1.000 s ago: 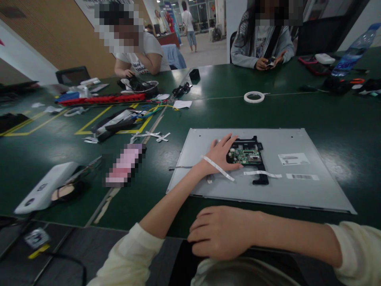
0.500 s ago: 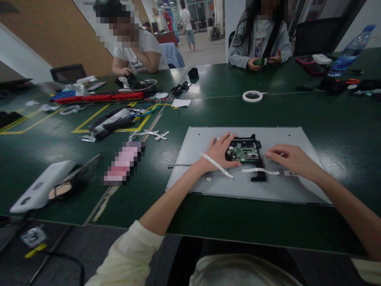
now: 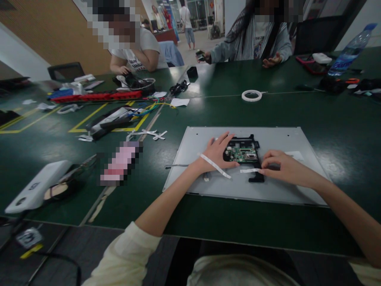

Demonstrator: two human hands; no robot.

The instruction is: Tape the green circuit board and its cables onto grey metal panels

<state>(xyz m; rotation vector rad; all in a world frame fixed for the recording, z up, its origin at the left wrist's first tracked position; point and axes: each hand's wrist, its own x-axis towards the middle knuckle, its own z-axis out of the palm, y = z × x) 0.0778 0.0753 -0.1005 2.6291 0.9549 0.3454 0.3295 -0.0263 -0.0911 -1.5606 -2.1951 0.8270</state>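
A grey metal panel lies flat on the green table. On it sits a black bracket holding a small green circuit board. My left hand rests flat beside the board, fingers stretched out, with a white tape strip stuck across its wrist. My right hand lies just right of the bracket, its fingertips pinched on the end of a white flat strip on the panel.
A tape roll lies farther back. Cables, red strips and black parts clutter the left. A white device sits near the front left edge. Two people sit across the table; a water bottle stands at the right.
My right hand came up from the table's near edge onto the panel, then slid left to the white strip beside the bracket. The person opposite stretched an arm out to the left.
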